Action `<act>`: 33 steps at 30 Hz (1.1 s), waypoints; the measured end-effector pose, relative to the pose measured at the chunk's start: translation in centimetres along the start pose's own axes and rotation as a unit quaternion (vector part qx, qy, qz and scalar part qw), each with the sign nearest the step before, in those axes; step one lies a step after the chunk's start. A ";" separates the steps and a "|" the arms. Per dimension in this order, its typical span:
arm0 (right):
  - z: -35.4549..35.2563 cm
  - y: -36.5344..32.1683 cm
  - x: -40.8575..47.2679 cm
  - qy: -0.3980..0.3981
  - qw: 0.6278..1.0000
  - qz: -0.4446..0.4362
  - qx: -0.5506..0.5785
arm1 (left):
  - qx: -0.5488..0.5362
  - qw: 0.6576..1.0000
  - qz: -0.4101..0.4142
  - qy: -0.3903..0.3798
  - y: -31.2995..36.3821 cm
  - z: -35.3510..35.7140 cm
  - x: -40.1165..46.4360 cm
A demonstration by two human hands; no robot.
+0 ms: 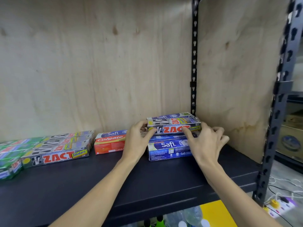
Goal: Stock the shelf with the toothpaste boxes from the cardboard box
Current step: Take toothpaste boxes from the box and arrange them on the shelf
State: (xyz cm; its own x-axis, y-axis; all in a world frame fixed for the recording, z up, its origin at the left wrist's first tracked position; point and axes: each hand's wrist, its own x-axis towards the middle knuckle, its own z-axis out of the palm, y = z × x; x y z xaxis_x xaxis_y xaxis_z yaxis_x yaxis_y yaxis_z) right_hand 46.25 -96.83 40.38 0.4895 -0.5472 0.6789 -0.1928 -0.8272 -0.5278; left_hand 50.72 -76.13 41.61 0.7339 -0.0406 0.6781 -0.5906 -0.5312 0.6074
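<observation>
Two bare forearms are stretched over the smooth dark shelf (172, 182), which is backed by pale plywood (91, 66) and framed by a slotted metal upright (193, 66). A glossy ZACT box (174, 126) is pinched at its ends by the left hand (136, 141) and right hand (205, 141), atop a blue Safi box (168, 149). Cables, perhaps a power strip, are blurred on the floor.
</observation>
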 end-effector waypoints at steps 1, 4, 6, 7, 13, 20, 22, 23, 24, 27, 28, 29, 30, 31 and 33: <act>-0.1 0.0 -0.1 0.008 1.000 -0.003 0.005 | 0.004 1.000 0.011 0.010 0.0 -0.3 -0.2; -1.0 -0.4 -0.8 0.018 0.999 -0.019 0.030 | 0.004 0.999 0.023 0.032 0.0 -1.6 -1.0; -1.9 -1.0 -1.4 0.014 0.998 -0.030 0.054 | -0.001 0.999 0.024 0.042 0.4 -2.7 -1.8; -2.2 -1.2 -1.8 0.011 0.997 -0.036 0.064 | -0.008 0.999 0.025 0.048 0.4 -3.4 -2.3; -4.2 -3.8 -5.7 -0.009 0.992 -0.102 0.069 | -0.004 0.997 -0.004 0.074 -0.8 -9.9 -6.7; -4.2 -11.7 -13.2 -0.107 0.981 -0.144 0.074 | 0.181 0.978 -0.026 0.097 -3.3 -20.7 -11.2; -4.0 -14.1 -14.8 -0.122 0.974 -0.184 0.058 | 0.263 0.961 -0.041 0.082 -4.7 -24.1 -12.2; -4.0 -15.3 -15.5 -0.126 0.969 -0.205 0.050 | 0.288 0.954 -0.053 0.068 -5.3 -25.7 -12.5; -3.9 -16.4 -16.1 -0.133 0.965 -0.224 0.038 | 0.302 0.950 -0.064 0.053 -5.7 -27.0 -12.8; -3.2 -18.7 -17.3 -0.154 0.955 -0.253 0.018 | 0.323 0.943 -0.068 0.036 -6.8 -29.7 -13.0; -2.9 -19.2 -17.4 -0.156 0.954 -0.255 0.022 | 0.338 0.938 -0.061 0.032 -7.0 -30.2 -12.9; -2.6 -19.6 -17.4 -0.160 0.953 -0.254 0.028 | 0.358 0.932 -0.056 0.024 -7.2 -30.6 -12.6; -2.2 -19.8 -17.4 -0.167 0.953 -0.250 0.037 | 0.375 0.925 -0.048 0.015 -7.5 -31.0 -12.3; -1.9 -20.0 -17.3 -0.173 0.952 -0.248 0.042 | 0.387 0.921 -0.038 0.009 -7.7 -31.2 -12.0; -1.2 -20.6 -17.3 -0.180 0.950 -0.253 0.037 | 0.403 0.915 -0.022 0.007 -8.1 -31.7 -11.4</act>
State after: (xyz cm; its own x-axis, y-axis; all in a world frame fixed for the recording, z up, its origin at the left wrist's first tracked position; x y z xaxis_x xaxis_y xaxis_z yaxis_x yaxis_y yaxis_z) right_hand 40.72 -70.49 40.12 0.7646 0.0081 0.6444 0.1989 -0.9541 -0.2240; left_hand 36.54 -44.50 42.08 0.7434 0.0040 0.6689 -0.1172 -0.9837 0.1361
